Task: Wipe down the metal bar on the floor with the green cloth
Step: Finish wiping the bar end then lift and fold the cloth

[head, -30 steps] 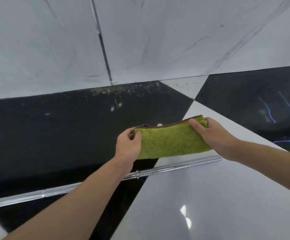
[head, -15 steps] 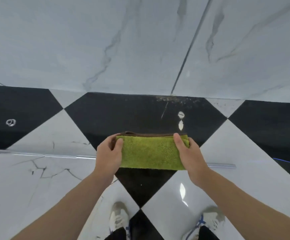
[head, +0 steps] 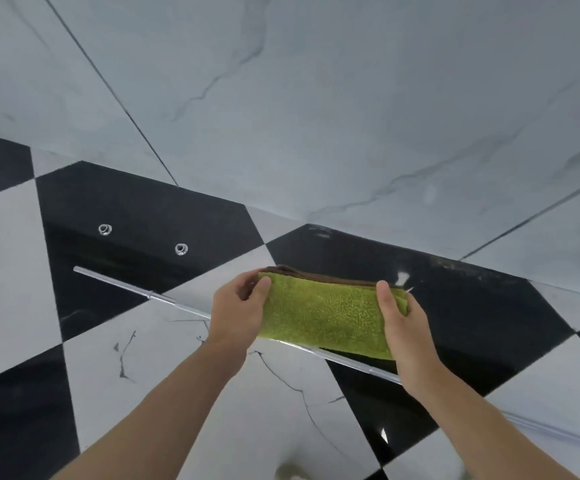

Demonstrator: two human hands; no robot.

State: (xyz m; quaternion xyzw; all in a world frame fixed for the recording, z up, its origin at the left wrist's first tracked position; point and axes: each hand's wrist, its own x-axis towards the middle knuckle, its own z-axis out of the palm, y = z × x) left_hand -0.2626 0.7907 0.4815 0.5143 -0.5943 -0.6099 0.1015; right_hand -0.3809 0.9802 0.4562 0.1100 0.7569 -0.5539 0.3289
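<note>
Left grip: the left hand (head: 238,308) is clamped on the left end of the green cloth (head: 326,318), thumb on the near face and the other fingers curled behind its edge.
Right grip: the right hand (head: 406,327) is clamped on the right end of the same cloth, thumb pressed flat on the near green face, the other fingers hidden behind it.
Cloth: folded into a wide rectangle, stretched level between the two hands, fuzzy green on the side facing the camera with a brown layer showing along its top edge. It is held above the floor; whether its lower edge touches the bar cannot be told.
Metal bar (head: 174,301): lies flat on the floor, running diagonally from upper left to lower right. Its middle stretch passes behind the cloth and the hands, and its far right end shows blurred past the right forearm. A small collar sits near its left end.
Floor (head: 163,368): glossy black and white tiles set in a diamond pattern; the white tile under the left forearm carries dark cracks.
Rings (head: 104,229): two small metal rings lie on a black tile beyond the bar's left end, well apart from the hands.
Wall (head: 316,98): pale marble panels with grey veins and thin dark seams, meeting the floor behind the cloth.
</note>
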